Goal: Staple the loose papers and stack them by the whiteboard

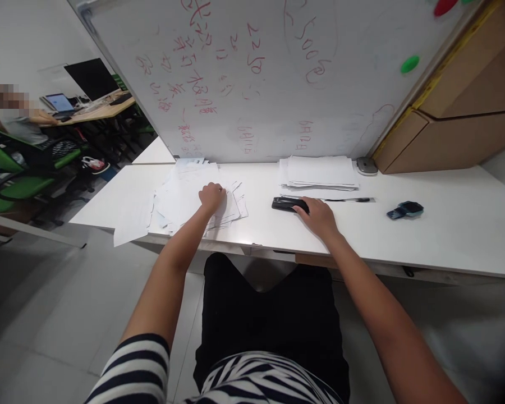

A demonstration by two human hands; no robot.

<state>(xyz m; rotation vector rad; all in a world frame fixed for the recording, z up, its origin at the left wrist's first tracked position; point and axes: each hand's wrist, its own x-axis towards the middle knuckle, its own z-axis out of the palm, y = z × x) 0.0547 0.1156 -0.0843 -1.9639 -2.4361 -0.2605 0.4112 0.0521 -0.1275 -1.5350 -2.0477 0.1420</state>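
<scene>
My left hand (211,197) rests curled on a loose, messy spread of white paper sheets (180,196) at the left of the white table (446,235); its fingers are closed against the top sheets. My right hand (317,215) lies over the right end of a black stapler (287,204) in the middle of the table, fingers wrapped on it. A neat stack of white paper (317,171) sits just behind the stapler, against the whiteboard.
A whiteboard (256,78) with red writing stands along the table's back edge. A black pen (348,200), a blue-black small device (406,210) and a grey mouse (366,165) lie to the right. Cardboard boxes (458,129) sit back right. A person sits at a desk far left.
</scene>
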